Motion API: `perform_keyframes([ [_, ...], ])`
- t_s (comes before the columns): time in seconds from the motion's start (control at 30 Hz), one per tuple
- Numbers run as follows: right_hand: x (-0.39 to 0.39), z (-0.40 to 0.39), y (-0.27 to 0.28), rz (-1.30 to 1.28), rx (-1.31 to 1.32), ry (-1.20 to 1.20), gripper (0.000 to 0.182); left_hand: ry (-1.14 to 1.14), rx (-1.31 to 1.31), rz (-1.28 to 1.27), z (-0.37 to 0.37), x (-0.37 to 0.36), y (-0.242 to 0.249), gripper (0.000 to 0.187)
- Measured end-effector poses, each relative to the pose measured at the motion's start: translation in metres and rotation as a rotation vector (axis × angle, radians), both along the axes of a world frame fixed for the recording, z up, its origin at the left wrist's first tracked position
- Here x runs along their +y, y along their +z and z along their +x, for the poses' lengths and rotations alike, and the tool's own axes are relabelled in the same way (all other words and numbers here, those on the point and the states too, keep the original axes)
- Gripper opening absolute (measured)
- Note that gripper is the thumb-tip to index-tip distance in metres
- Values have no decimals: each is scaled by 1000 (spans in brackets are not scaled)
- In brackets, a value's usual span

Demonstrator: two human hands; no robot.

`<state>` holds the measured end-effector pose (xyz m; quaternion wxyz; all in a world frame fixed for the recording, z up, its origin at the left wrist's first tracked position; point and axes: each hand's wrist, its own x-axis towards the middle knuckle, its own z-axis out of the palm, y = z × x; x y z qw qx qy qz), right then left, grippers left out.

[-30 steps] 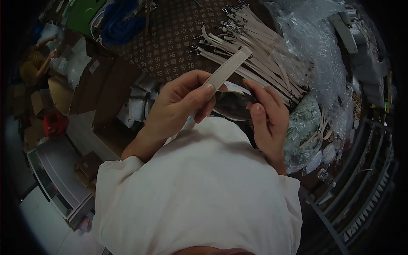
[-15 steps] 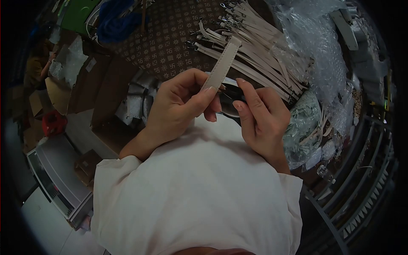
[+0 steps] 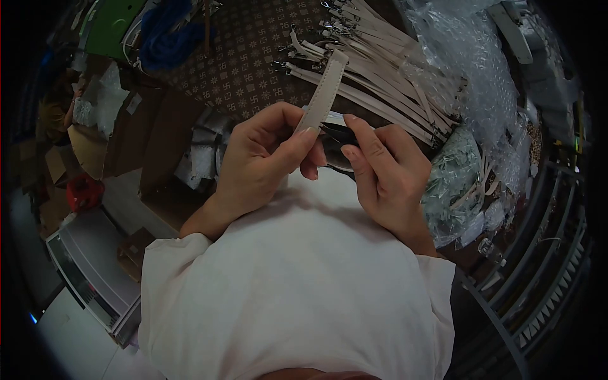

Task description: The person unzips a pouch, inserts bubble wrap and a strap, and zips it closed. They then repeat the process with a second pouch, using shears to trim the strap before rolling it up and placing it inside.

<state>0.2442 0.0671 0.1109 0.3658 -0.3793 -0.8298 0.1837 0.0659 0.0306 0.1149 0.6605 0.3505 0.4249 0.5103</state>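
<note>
A beige stitched strap [image 3: 325, 88], probably leather, points up and away from me between the thumb and fingers of my left hand [image 3: 256, 155]. My right hand [image 3: 396, 171] is closed in a pinch around a small dark pointed tool [image 3: 339, 133]. Its tip meets or nearly meets the strap's right edge, just above my left thumb. The tool's exact kind is hard to make out, as my fingers cover part of it. Beyond my hands lies a pile of similar pale straps [image 3: 386, 82] with metal clasps.
The straps lie on a brown patterned cloth [image 3: 244, 69]. Bubble wrap [image 3: 475, 69] and a bag of pale green material [image 3: 453, 187] are on the right, near a metal rack [image 3: 538, 266]. Leftward are a blue bundle [image 3: 164, 35], an open cardboard box [image 3: 149, 133] and another person's arm [image 3: 71, 104].
The tool in my right hand has come slightly left, its tip closer to the strap's edge. My left hand keeps its hold on the strap. The view has shifted a little.
</note>
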Motion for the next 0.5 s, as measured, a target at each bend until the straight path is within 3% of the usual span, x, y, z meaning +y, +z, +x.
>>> perform_keyframes([
  [0.5, -2, -1, -2, 63, -4, -41, 31, -2, -30, -7, 1, 1, -1, 13],
])
